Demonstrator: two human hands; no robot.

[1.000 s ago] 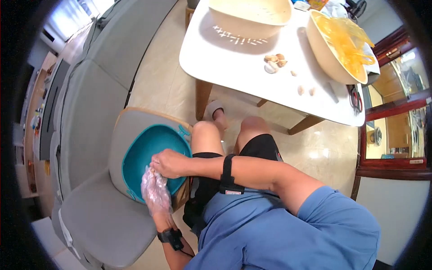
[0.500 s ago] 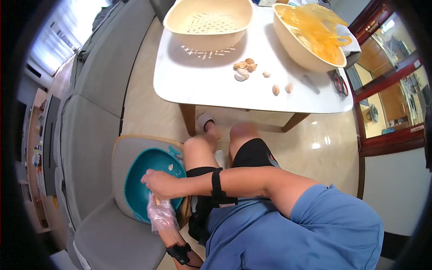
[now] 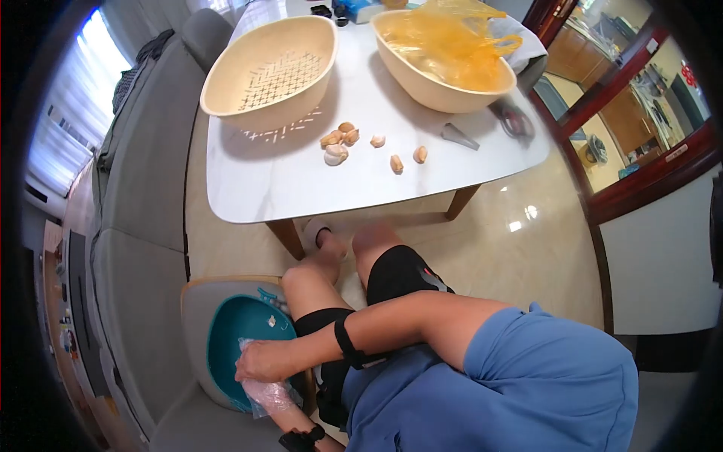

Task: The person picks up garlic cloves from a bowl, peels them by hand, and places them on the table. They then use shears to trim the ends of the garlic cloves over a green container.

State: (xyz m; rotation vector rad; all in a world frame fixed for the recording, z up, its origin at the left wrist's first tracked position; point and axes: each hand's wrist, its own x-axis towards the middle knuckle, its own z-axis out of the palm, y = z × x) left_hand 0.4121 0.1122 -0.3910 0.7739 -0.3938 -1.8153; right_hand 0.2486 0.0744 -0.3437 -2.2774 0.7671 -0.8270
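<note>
Teal basin [image 3: 233, 339] sits on grey stool [image 3: 197, 301], left of person's knees. Right hand [image 3: 260, 363] grips plastic glove [image 3: 265, 392] on left hand [image 3: 269, 395]; left grip: cannot tell. Garlic cloves [image 3: 340, 139] on white tabletop [image 3: 301, 181].

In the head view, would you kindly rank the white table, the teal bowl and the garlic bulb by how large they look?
1. White table, by far the largest.
2. Teal bowl, partly hidden by the hands; it sits nearer the camera, so its true size against the table is unsure.
3. Garlic bulb, smallest.
</note>
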